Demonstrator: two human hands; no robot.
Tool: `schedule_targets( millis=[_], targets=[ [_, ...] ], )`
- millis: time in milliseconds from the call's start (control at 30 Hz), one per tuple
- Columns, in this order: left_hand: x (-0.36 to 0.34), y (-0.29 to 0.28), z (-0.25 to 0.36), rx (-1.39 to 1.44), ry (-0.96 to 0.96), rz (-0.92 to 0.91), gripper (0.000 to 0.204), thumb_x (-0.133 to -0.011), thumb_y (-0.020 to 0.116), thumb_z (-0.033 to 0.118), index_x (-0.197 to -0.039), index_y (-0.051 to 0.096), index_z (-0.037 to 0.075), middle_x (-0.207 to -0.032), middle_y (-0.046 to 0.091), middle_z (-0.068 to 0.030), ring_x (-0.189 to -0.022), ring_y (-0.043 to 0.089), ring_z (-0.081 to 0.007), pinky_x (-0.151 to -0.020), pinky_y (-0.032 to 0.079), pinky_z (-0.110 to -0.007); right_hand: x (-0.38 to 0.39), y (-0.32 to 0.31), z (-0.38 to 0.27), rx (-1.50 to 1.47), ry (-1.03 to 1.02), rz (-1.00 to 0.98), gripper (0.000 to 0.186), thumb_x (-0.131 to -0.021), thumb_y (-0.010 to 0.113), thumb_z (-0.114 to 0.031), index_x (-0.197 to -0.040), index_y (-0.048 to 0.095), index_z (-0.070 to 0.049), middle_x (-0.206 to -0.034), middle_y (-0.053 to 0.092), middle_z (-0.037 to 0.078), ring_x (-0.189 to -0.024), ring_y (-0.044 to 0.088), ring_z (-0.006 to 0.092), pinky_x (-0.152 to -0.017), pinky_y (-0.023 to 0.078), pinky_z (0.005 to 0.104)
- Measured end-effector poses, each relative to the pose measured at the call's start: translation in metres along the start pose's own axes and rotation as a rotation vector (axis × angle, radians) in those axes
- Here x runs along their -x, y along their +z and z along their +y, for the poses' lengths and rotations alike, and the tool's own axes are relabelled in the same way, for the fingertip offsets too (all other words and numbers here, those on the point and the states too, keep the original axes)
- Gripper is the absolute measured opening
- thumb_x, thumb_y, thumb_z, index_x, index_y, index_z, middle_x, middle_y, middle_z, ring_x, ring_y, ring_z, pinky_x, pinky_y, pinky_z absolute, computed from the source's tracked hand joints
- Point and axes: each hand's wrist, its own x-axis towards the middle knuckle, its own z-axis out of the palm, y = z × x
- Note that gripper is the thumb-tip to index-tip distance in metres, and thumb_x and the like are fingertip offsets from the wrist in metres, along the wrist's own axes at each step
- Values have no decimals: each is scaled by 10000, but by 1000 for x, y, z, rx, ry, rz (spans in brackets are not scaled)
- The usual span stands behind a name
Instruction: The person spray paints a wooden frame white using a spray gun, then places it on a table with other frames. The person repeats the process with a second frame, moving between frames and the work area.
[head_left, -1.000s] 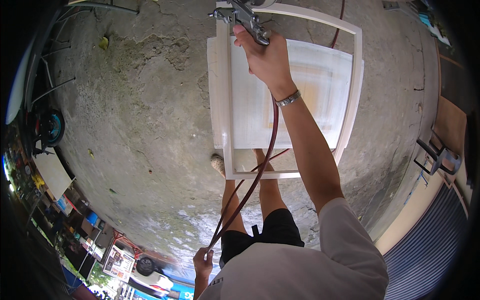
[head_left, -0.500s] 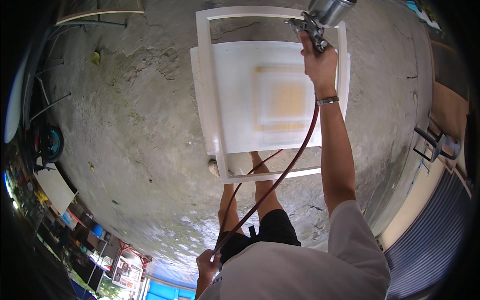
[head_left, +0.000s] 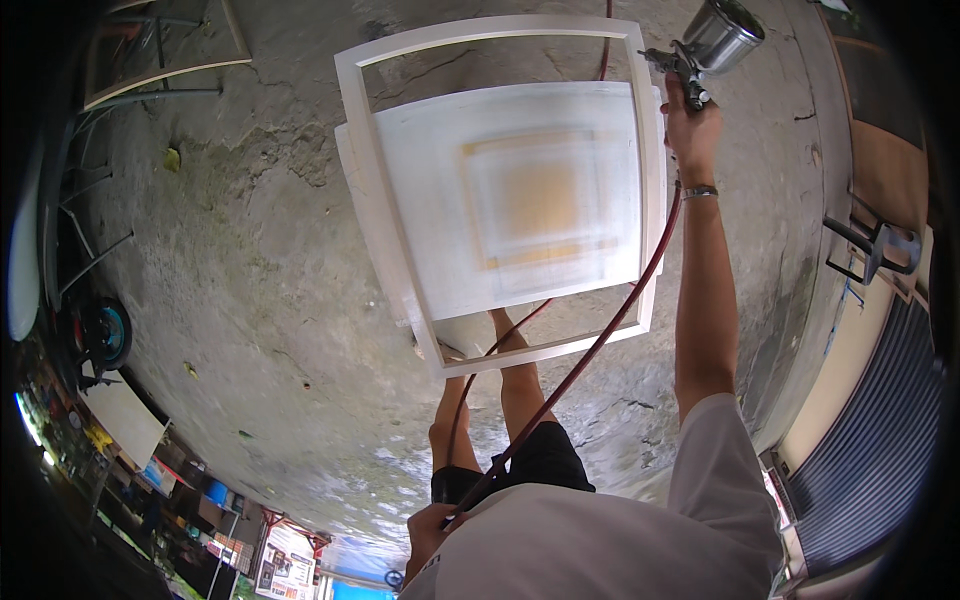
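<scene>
My right hand (head_left: 692, 130) is wrapped round the handle of a metal spray gun (head_left: 682, 72) with a silver cup on top. The gun is just off the far right corner of a white rectangular frame (head_left: 392, 215), its nozzle pointing left toward it. The frame lies over a white board (head_left: 420, 150) with yellowish sprayed marks in its middle. A dark red hose (head_left: 590, 345) runs from below the gun down to my left hand (head_left: 428, 530), which is closed round it near my waist. My shirt partly hides that hand's fingers.
Cracked concrete floor (head_left: 270, 240) surrounds the board. A wooden frame on metal legs (head_left: 165, 75) stands far left, above a wheel (head_left: 105, 335). On the right are a grey stool-like object (head_left: 885, 250) and a ribbed shutter (head_left: 860, 480). My legs are just below the frame.
The spray gun in my right hand has moved right, from over the frame's far right corner to just outside it. The hose has swung right with it. My left hand keeps hold of the hose.
</scene>
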Motion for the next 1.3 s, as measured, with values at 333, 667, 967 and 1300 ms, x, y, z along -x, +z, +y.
schedule_targets(
  millis=[333,667,967,1300],
  targets=[
    [-4,24,47,45,-26,-232,318,-811,759,222,-1096,725,85,-949,739,-100,-893,721,-201,-820,541,-298,-63,-46,17,109,26,202,483,-933,643,-462,-862,717,10,-675,689,65,-444,613,166,-408,463,328],
    [9,29,-2,184,-116,-270,298,-882,727,267,-1124,720,93,-993,734,-83,-950,711,-188,-844,534,-283,-33,7,-32,-43,-51,-147,494,-912,663,-457,-817,732,23,-618,669,75,-404,579,158,-416,473,325],
    [22,26,-10,280,-214,-183,315,-848,729,189,-1139,708,70,-1024,740,-104,-977,715,-210,-888,535,-312,27,64,-112,-63,-112,-303,432,-935,659,-411,-828,711,4,-654,647,63,-367,492,101,-362,355,285],
    [39,52,-28,329,-216,-37,248,-854,730,175,-1084,726,84,-1001,739,-130,-960,720,-280,-854,548,-364,77,138,-179,-144,-202,-464,479,-916,675,-460,-807,690,6,-675,664,83,-351,481,110,-351,346,290]
  ],
)
